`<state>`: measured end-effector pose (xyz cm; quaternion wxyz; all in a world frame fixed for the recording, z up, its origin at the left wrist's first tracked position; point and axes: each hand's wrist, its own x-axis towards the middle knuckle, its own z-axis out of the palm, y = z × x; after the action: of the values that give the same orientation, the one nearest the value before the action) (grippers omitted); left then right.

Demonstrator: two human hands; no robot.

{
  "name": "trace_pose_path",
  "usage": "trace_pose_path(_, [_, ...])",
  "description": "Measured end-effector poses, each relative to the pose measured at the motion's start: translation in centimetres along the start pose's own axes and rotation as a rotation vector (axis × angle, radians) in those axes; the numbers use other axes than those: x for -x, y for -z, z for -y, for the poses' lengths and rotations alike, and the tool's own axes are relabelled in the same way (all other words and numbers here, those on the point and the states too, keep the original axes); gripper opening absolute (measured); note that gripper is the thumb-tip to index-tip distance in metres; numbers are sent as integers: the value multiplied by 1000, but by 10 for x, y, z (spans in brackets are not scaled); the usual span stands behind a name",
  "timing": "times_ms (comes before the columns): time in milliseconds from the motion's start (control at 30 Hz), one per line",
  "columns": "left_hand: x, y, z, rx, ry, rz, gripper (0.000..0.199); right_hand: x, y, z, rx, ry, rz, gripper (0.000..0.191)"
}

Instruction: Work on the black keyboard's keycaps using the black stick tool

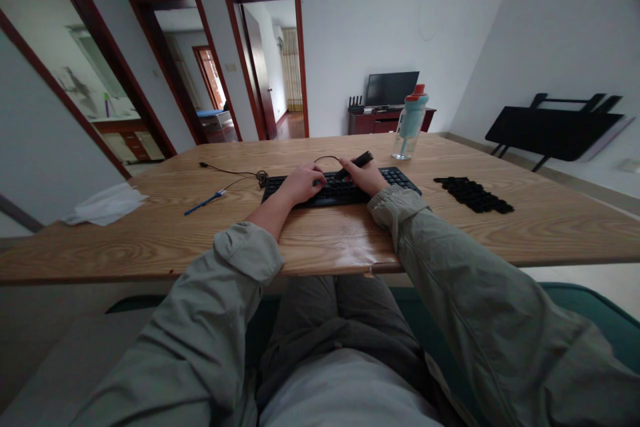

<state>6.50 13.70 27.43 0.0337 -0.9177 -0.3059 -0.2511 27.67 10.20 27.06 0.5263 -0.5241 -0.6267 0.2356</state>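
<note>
The left hand (pixel 300 183) rests flat on the keyboard (pixel 340 188), fingers together, while the right hand (pixel 367 177) fingers are clamped on a dark tool (pixel 356 163) pointing toward the far-right corner.

White plastered walls (pixel 360 20) enclosed the room, three dark red wooden door frames (pixel 265 57) opened on the far left, a low reddish-brown cabinet (pixel 380 121) carried a black flat screen (pixel 391 88), and a folded black table (pixel 553 128) leaned against the right wall.
</note>
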Motion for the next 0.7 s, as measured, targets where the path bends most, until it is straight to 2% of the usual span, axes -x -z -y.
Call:
trace_pose_path(267, [-2, 2, -5, -85, -20, 32, 19, -3, 0, 4, 32, 61, 39, 31])
trace_pose_path(500, [-2, 4, -11, -155, -68, 40, 20, -8, -4, 8, 78, 98, 36, 34])
trace_pose_path(700, [-2, 6, -17, -211, -69, 85, 21, -3, -5, 11, 172, 128, 45, 26])
